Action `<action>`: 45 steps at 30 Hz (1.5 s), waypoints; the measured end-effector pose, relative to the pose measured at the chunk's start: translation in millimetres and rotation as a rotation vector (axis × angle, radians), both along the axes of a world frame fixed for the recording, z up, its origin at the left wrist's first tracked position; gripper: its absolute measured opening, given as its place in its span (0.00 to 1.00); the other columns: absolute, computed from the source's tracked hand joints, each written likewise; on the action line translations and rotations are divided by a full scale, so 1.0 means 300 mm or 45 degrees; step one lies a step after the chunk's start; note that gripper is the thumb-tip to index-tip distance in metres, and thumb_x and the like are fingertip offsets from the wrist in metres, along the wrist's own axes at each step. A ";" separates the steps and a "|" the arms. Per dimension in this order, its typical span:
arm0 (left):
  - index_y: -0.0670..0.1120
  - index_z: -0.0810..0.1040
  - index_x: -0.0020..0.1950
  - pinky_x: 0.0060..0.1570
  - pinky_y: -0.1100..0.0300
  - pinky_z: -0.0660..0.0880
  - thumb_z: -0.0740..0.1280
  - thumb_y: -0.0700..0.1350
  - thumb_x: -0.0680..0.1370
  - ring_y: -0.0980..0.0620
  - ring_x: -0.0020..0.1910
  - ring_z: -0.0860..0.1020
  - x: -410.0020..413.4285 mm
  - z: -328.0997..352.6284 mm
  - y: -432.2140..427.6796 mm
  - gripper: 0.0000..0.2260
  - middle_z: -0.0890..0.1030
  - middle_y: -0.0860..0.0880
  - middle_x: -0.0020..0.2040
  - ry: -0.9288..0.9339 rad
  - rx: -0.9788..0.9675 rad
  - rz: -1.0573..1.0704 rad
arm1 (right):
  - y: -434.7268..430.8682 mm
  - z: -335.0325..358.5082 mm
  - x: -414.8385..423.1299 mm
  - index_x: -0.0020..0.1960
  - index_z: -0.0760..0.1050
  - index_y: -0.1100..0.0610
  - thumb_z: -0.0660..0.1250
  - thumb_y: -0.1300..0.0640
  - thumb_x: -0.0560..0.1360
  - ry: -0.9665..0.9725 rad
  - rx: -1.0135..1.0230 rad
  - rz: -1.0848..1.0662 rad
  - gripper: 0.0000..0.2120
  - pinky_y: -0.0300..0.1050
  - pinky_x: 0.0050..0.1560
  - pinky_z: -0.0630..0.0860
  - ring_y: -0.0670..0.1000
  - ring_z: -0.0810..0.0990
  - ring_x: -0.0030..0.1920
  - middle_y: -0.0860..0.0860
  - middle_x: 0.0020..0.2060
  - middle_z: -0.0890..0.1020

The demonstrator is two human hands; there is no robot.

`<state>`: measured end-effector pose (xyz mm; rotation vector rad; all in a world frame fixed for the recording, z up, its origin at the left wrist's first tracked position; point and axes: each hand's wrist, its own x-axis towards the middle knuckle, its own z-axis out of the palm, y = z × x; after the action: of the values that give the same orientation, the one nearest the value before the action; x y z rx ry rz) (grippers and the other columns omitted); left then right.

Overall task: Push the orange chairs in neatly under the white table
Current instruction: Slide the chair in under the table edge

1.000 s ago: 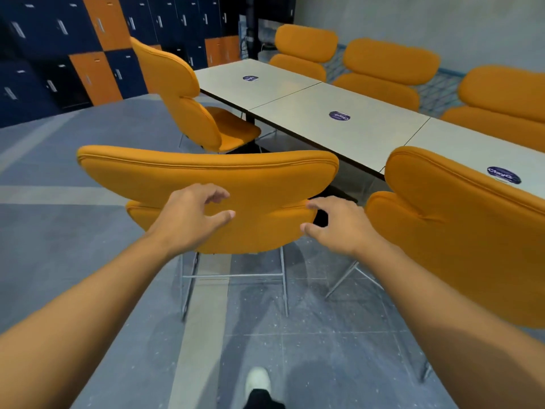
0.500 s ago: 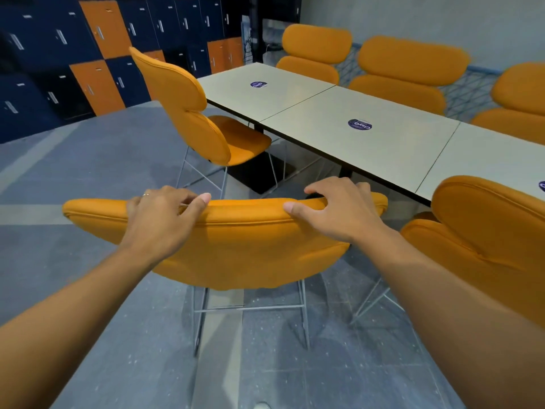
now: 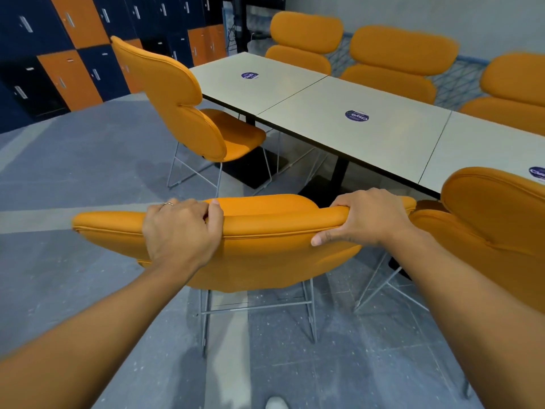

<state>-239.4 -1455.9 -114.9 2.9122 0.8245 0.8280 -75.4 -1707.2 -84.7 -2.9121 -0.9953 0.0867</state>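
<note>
An orange chair point(image 3: 265, 255) on thin metal legs stands right in front of me, its backrest towards me and its seat facing the white table point(image 3: 348, 137). My left hand point(image 3: 180, 231) is closed over the top edge of the backrest on the left. My right hand point(image 3: 365, 219) grips the same edge on the right, thumb underneath. A second orange chair point(image 3: 188, 107) stands farther left, pulled out and turned at an angle to the table. A third orange chair point(image 3: 501, 231) is close on my right, beside the table edge.
Three orange chairs point(image 3: 392, 60) line the table's far side. Navy and orange lockers point(image 3: 67, 54) cover the left wall. The table's black post and base point(image 3: 336, 178) stand just beyond the held chair. Grey tiled floor spreads to the left. My shoe tip point(image 3: 275, 404) shows at the bottom.
Both hands rose from the back of the backrest to its top edge and closed on it. My view has come nearer the table, and the held chair sits lower in the frame.
</note>
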 end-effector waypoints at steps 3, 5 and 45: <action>0.46 0.81 0.34 0.40 0.52 0.67 0.55 0.53 0.80 0.48 0.31 0.69 -0.028 -0.003 0.024 0.23 0.75 0.49 0.28 -0.042 0.011 -0.077 | 0.001 0.002 -0.069 0.60 0.78 0.39 0.52 0.10 0.47 -0.031 0.018 -0.053 0.53 0.45 0.41 0.76 0.49 0.81 0.48 0.42 0.43 0.83; 0.46 0.81 0.33 0.38 0.54 0.64 0.55 0.52 0.80 0.49 0.31 0.67 -0.057 -0.009 0.052 0.22 0.73 0.49 0.27 -0.074 0.026 -0.138 | 0.002 0.001 -0.138 0.58 0.78 0.39 0.52 0.10 0.47 -0.039 0.039 -0.097 0.51 0.43 0.38 0.74 0.47 0.80 0.45 0.41 0.39 0.82; 0.49 0.69 0.28 0.30 0.59 0.52 0.55 0.52 0.80 0.48 0.26 0.65 0.228 0.018 0.441 0.21 0.65 0.50 0.24 -0.203 0.050 -0.639 | 0.297 -0.079 -0.296 0.29 0.76 0.52 0.48 0.32 0.75 -0.631 0.329 -0.840 0.31 0.41 0.31 0.52 0.48 0.68 0.26 0.47 0.21 0.70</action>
<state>-171.1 -1323.5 -109.4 2.8294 0.0550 1.0011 -164.3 -1618.1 -108.5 -2.8877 -0.0071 -0.7546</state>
